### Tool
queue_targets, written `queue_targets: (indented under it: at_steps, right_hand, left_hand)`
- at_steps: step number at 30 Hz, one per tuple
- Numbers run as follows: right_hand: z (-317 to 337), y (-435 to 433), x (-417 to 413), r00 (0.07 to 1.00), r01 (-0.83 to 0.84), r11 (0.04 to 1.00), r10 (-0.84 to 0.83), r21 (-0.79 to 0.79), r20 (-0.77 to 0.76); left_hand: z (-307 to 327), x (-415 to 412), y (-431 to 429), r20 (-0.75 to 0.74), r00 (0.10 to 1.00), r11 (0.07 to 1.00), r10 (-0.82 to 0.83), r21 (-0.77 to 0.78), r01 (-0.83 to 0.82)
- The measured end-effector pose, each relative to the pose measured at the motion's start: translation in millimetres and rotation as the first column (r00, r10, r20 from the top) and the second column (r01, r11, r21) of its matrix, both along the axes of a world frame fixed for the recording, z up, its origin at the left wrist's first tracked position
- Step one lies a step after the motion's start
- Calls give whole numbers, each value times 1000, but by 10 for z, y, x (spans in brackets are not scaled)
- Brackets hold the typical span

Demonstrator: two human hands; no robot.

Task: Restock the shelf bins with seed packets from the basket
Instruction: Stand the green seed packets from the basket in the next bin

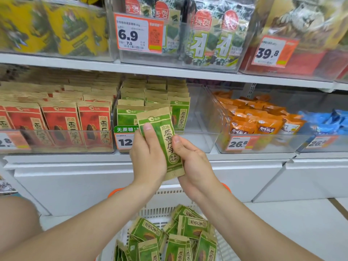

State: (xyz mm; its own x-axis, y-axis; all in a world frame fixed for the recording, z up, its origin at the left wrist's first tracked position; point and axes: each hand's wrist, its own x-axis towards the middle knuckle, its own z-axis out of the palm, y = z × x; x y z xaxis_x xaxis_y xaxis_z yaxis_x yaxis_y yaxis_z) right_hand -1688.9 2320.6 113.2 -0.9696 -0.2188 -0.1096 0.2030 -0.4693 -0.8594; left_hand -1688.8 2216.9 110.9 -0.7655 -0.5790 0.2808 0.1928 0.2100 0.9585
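I grip one green paper seed packet (163,140) w/ both hands: L hand (148,157) at its left edge, R hand (194,162) at its lower right. It sits before the front wall of the clear plastic shelf bin (199,144). The bin's right end is bare. The white slatted basket (165,200) holds many green pkts (188,228). Est. partway done.

White shop shelving (169,70) stands over white base cabinets (75,185) on a pale floor (291,223), evenly lit

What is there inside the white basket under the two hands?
Green seed packets lie loose in the basket, overlapping at mixed angles. The top ones cover whatever lies beneath, and the picture's lower edge cuts the basket off.
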Motion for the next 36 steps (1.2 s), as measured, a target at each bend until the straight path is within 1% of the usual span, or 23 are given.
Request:
queue_targets:
  at_steps: [1, 3, 4, 5, 6, 7, 9, 10, 11, 12, 13, 15, 16, 18, 20, 21, 23, 25, 27, 29, 31, 33, 36]
  right_hand:
    - [19, 23, -32, 1000, -22, 999, 21, -28, -4]
    - [56, 55, -97, 1000, -12, 998, 11, -61, -16]
    - [75, 73, -131, 1000, 7, 998, -9, -62, -28]
    - [103, 103, -164, 998, 24, 999, -26, -32, -66]
    - [139, 144, -199, 990, 39, 998, -33, 44, -134]
    - [187, 199, -238, 974, 50, 985, -12, 165, -228]
    - [282, 319, -334, 905, 76, 916, 102, 395, -412]
    - [322, 369, -383, 867, 89, 887, 155, 452, -474]
    - [357, 407, -432, 836, 122, 875, 163, 468, -524]
    - [388, 437, -478, 810, 183, 875, 125, 449, -573]
    - [408, 461, -522, 784, 267, 872, 53, 411, -619]
    - [436, 496, -629, 716, 455, 823, -110, 341, -689]
    - [436, 507, -689, 684, 527, 782, -158, 333, -712]
    - [416, 507, -819, 651, 602, 704, -160, 377, -742]
    - [348, 462, -953, 674, 614, 613, -81, 497, -734]
    - [307, 431, -1020, 700, 612, 544, -35, 574, -713]
    - [266, 348, -1132, 758, 590, 404, 20, 699, -652]
    - [281, 279, -1219, 822, 523, 344, 37, 780, -568]
    - [325, 235, -1329, 890, 422, 284, 51, 861, -453]
    - [386, 210, -1422, 941, 308, 246, 64, 919, -333]
    - [438, 197, -1495, 964, 242, 229, 55, 943, -260]
    - [440, 183, -1556, 976, 199, 225, 45, 954, -214]
    - [375, 165, -1625, 990, 112, 252, 61, 961, -131]
  left_hand:
    - [23, -12, 4, -25, 1000, 1000, -2, -29, 1]
    - [67, -38, 19, -53, 999, 998, -8, -57, 5]
    - [80, -52, 24, -67, 998, 998, -17, -64, 13]
    - [101, -64, 26, -81, 996, 997, -29, -78, 22]
    - [127, -80, 22, -89, 995, 994, -45, -102, 36]
    - [158, -98, 17, -92, 993, 990, -68, -132, 55]
    - [217, -139, -5, -87, 986, 971, -144, -205, 124]
    - [242, -160, -20, -75, 978, 953, -194, -249, 171]
    - [264, -181, -36, -58, 970, 933, -236, -295, 209]
    - [268, -210, -58, -48, 966, 912, -255, -345, 223]
    - [263, -238, -78, -50, 967, 893, -250, -398, 211]
    - [226, -307, -130, -46, 982, 855, -185, -499, 138]
    - [206, -332, -160, -21, 989, 821, -143, -561, 107]
    - [146, -356, -217, 74, 994, 705, -83, -701, 111]
    - [94, -349, -264, 174, 984, 582, -42, -796, 165]
    - [78, -334, -277, 204, 979, 526, -21, -830, 184]
    - [54, -305, -295, 218, 976, 420, 11, -887, 193]
    - [52, -289, -295, 203, 979, 334, 17, -924, 186]
    - [49, -296, -310, 193, 981, 288, 18, -941, 180]
    - [47, -303, -332, 188, 982, 268, 27, -948, 174]
    - [39, -310, -350, 182, 983, 248, 34, -954, 168]
    - [39, -300, -359, 186, 982, 228, 35, -958, 173]
    - [42, -297, -368, 187, 982, 204, 32, -963, 177]
